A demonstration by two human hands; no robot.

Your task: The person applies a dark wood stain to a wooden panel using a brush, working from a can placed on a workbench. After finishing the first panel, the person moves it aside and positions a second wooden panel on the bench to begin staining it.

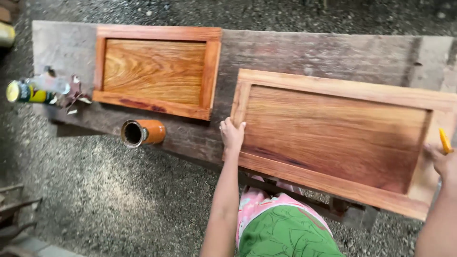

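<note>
Head view, looking down on a long workbench (304,52) of grey, weathered planks that stands on gravel ground. At the bench's far left end a can (26,92) lies on its side, with a yellow and dark label and a pale yellow lid facing left; crumpled scraps of paper or foil lie just beside it. Near the front edge of the bench stands a small round tin (143,132), orange on the outside and dark inside, with its open mouth turned toward the left.

Two framed wooden panels rest on the bench. The smaller panel (157,70), left of centre, glows orange-brown, with strong curved grain in its sunken middle and a raised frame around it. The larger panel (333,138) lies to the right, tilted across the bench, so that its near long edge juts past the bench front. Its frame is paler and its recessed field is reddish brown with straight streaked grain.

The left hand (232,134) is closed around the left end of the larger panel's frame, fingers over the top edge. The right hand (442,159) rests against the panel's right end, gripping a thin yellow tool (445,141), perhaps a brush handle; how tightly it clasps the panel itself I cannot tell. Below, the person's green and pink patterned clothing shows.
</note>
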